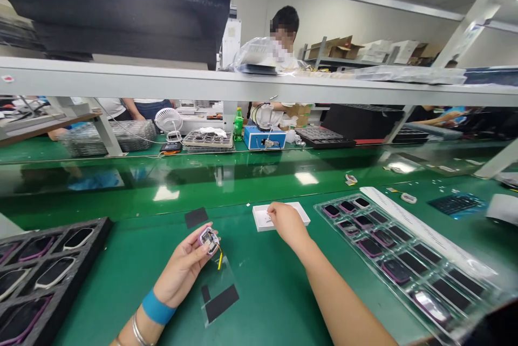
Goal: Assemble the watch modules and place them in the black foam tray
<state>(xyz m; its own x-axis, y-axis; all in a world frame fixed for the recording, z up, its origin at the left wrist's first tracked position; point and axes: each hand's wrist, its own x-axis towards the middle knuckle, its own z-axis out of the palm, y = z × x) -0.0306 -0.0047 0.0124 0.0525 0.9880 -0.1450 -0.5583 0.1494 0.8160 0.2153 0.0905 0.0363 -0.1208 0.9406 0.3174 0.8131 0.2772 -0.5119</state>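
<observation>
1. Green and glossy, the bench [267, 292] fills the foreground; a pale shelf [283, 86] spans above it, with a foam stack [121, 6] at the shelf's left end.
2. Behind the shelf is a person [285, 19]; lower down, across from the bench, stand a fan [169, 122], a green bottle [238, 123] and a blue machine [264, 138].
3. Left hand [188, 262]: closed around a device [208, 239], thumb on its near side, raised over the bench left of its middle. Parts show inside the purple rim, and a yellow tab [220, 260] hangs from it. A blue band [157, 307] circles the wrist.
4. Right hand [288, 223]: well apart from the left, its fingertips down in a white box [301, 216] near the bench's far edge. Whether they grip anything, I cannot tell.
5. Between the left hand and the near edge lies clear film [226, 273] bearing two black patches [222, 304]; a dark sheet [196, 217] lies toward the far edge.
6. Toward the left edge, a foam tray [101, 232] holds rimmed screens.
7. Along the right side, a clear tray [392, 253] holds more screens, some purple-rimmed, beside a white strip [424, 235].
</observation>
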